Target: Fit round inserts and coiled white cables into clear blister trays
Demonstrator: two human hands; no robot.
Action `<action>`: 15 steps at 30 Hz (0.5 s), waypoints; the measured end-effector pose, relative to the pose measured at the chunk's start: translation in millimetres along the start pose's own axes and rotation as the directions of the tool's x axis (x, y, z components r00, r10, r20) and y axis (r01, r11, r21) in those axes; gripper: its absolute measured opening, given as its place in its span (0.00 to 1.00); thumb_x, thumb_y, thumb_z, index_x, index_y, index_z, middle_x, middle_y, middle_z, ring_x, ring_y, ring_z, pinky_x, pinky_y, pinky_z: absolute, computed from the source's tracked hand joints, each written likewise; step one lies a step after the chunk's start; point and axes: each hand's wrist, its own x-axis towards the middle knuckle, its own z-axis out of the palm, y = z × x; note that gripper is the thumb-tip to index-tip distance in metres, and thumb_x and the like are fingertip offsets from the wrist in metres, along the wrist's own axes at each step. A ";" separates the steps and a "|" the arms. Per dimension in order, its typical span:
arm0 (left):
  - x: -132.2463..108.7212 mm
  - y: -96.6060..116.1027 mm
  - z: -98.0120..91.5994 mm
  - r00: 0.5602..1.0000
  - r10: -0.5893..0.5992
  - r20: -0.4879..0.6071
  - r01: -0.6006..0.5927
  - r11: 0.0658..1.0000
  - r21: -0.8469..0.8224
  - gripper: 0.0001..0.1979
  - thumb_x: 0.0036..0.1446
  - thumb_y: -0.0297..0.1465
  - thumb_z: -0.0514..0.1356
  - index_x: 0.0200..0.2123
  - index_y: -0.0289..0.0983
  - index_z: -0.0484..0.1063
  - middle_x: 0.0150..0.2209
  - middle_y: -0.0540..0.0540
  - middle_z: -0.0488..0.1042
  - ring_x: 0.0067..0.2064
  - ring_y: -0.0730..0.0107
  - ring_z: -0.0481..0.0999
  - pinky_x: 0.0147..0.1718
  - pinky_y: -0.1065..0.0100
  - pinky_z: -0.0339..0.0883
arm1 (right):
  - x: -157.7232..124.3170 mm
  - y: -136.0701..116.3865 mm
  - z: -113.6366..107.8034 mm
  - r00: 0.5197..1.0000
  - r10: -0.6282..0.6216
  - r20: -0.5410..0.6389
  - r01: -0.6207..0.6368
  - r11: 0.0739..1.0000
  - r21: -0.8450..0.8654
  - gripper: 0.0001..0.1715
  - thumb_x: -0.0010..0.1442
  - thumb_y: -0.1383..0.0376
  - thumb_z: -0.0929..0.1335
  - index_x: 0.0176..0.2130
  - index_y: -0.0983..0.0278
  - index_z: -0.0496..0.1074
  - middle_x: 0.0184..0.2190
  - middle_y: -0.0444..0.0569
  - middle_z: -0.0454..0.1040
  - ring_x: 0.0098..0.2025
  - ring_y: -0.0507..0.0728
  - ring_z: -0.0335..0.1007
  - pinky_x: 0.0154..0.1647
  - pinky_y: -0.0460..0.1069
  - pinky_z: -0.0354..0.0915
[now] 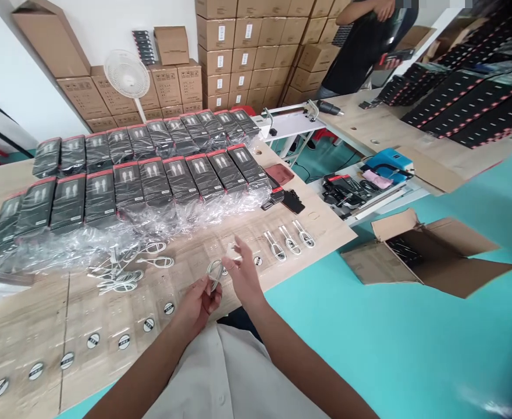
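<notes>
A coiled white charging cable (214, 272) is pinched in my left hand (199, 302), just above the table's near edge. My right hand (245, 273) is close beside the coil, its thumb and fingers curled around a small white piece, seemingly the cable's end; its exact shape is blurred. To the left lies a loose pile of white cables (123, 270). Several clear plastic sleeves with round black-and-white stickers (124, 341) lie in a row along the near side. Three coiled cables (277, 247) rest on sleeves at the right.
Two rows of black cable boxes (151, 180) in clear wrap stand across the table. Dark flat cards (293, 201) lie by their right end. An open carton (413, 250) sits right, near a blue machine (389, 163). Behind are a fan (126, 73), stacked cartons (249, 49) and another person (356, 55).
</notes>
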 end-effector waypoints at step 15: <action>24.1 -52.4 9.3 0.947 -0.298 -0.117 0.284 0.951 -0.125 0.13 0.59 0.34 0.61 0.44 0.33 0.71 0.35 0.41 0.78 0.32 0.68 0.79 0.27 0.70 0.71 | 53.0 129.3 -141.1 0.971 0.172 0.165 -0.006 0.709 -0.706 0.11 0.55 0.67 0.67 0.41 0.62 0.71 0.40 0.51 0.75 0.41 0.60 0.71 0.41 0.52 0.63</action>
